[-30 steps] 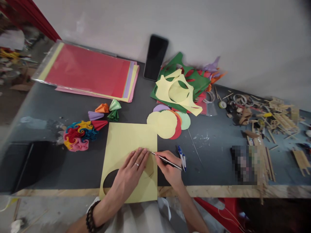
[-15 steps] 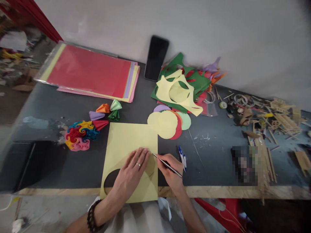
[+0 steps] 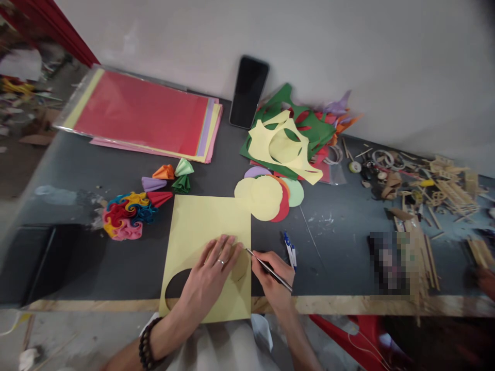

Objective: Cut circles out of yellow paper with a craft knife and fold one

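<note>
My left hand (image 3: 211, 268) lies flat on a pale yellow sheet of paper (image 3: 207, 219), fingers stretched out and holding nothing. A round hole (image 3: 178, 286) in the sheet shows the dark table to the left of this hand. Between the fingers of my right hand (image 3: 274, 278) is a slim black-and-silver craft knife (image 3: 270, 269). Its thin tip meets the sheet near the right edge, just beside my left fingertips. A faint curved line runs on the paper there, partly hidden by my left hand. Overlapping paper circles (image 3: 266, 198) lie just beyond the sheet's upper right corner.
Blue-white pens (image 3: 290, 251) and a thin rod (image 3: 311, 234) lie to the right. Behind are paper offcuts (image 3: 286, 144), a leaning phone (image 3: 249, 93) and wrapped coloured sheets (image 3: 143, 113). Folded paper pieces (image 3: 129, 214) sit left, wooden sticks (image 3: 456, 185) right. Another person's hand (image 3: 486, 281) shows far right.
My right hand has shifted slightly down and right with the craft knife, its tip along the curved line. My left hand stays nearly put. Another person's hand has appeared at the right edge.
</note>
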The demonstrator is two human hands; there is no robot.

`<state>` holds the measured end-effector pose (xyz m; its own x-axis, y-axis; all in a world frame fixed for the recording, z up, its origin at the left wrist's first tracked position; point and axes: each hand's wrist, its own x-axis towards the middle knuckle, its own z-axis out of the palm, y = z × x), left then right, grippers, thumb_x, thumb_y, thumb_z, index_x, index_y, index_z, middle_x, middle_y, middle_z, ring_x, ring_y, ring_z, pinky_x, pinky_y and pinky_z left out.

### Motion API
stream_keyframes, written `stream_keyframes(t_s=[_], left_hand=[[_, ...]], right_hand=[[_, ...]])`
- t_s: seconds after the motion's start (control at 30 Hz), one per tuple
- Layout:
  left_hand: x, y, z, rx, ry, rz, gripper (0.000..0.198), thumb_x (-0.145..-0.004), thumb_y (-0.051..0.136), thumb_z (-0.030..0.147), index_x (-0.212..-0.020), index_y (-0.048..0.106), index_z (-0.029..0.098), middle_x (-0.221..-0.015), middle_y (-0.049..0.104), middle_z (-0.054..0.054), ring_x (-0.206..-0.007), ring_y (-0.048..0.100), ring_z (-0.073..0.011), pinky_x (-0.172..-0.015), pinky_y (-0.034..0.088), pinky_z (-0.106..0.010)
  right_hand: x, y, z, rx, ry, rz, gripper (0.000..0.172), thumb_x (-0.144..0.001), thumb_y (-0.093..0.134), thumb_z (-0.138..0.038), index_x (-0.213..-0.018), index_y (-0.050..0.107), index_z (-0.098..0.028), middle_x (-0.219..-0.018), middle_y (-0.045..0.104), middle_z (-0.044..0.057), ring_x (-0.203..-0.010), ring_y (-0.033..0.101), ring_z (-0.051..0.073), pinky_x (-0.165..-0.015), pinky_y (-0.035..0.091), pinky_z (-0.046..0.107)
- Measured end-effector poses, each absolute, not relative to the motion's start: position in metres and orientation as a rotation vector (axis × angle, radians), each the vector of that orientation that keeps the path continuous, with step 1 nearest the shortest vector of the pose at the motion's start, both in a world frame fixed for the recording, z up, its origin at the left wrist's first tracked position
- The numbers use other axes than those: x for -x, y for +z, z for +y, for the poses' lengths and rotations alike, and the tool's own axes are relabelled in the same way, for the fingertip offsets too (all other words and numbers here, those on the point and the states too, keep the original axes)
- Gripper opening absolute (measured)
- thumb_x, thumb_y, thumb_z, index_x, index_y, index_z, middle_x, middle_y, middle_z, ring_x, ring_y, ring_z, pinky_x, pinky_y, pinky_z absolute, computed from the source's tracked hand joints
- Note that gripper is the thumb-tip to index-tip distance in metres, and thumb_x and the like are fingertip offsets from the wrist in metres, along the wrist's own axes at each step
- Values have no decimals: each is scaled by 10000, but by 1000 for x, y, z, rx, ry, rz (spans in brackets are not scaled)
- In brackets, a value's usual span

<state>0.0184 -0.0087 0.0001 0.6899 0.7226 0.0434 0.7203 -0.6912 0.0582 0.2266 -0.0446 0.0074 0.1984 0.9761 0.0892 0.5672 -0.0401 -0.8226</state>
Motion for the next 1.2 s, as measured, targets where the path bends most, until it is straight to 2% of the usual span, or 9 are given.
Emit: stream_keyframes(t_s=[0.13,0.3,0.53,0.63,0.83,1.07,1.13,1.2], left_hand=[[-20,5,-10,-2826,60,1228,800,-957,539,143,-1685,239,286,-1681,483,-93,-1555,456,-277,-1224,501,-470],[-22,8,-11,-2810,67,1227,800,-937,536,95,-1674,287,284,-1682,474,-123,-1551,461,-298,-1227,508,-495],[-23,9,-15,-2780,82,1215,886,-899,586,65,-1678,259,329,-1707,430,-136,-1565,429,-332,-1223,516,-530],[-25,8,-16,-2791,91,1205,862,-908,582,83,-1678,267,309,-1711,413,-159,-1575,403,-352,-1224,509,-555],[-25,11,-13,-2840,69,1191,764,-917,557,108,-1634,388,308,-1645,514,-161,-1534,461,-361,-1192,539,-543],[-24,11,-12,-2791,124,1198,769,-933,559,110,-1641,367,341,-1666,492,-131,-1549,440,-346,-1197,530,-535],[-23,9,-12,-2782,175,1199,740,-958,585,164,-1644,363,329,-1677,473,-141,-1554,435,-354,-1198,523,-543],[-23,7,-12,-2741,222,1212,694,-987,597,261,-1643,373,306,-1684,460,-136,-1557,438,-348,-1213,507,-537]], right_hand=[[-223,9,-51,1739,675,-1434,119,-932,689,-225,-1004,769,-275,-858,789,10,-714,759,173,-633,642,275],[-217,13,-54,1756,588,-1411,107,-919,686,-194,-940,767,-262,-793,779,1,-649,743,160,-584,612,251],[-211,10,-62,1833,458,-1471,105,-916,679,-192,-929,762,-254,-752,758,-2,-600,718,154,-557,590,257],[-209,8,-64,1816,404,-1513,144,-902,672,-157,-956,764,-253,-743,748,-4,-604,716,153,-578,594,262],[-211,4,-65,1743,308,-1580,225,-883,674,-137,-962,764,-326,-666,740,3,-557,694,130,-536,547,239],[-207,9,-70,1749,270,-1648,188,-849,638,-95,-799,665,-274,-593,654,-34,-508,644,148,-492,540,266],[-207,12,-72,1734,276,-1629,203,-845,655,-95,-876,691,-292,-622,678,-35,-520,661,156,-494,555,274],[-209,14,-73,1724,298,-1583,323,-860,673,-99,-1079,722,-332,-716,748,-13,-586,717,174,-536,603,295]])
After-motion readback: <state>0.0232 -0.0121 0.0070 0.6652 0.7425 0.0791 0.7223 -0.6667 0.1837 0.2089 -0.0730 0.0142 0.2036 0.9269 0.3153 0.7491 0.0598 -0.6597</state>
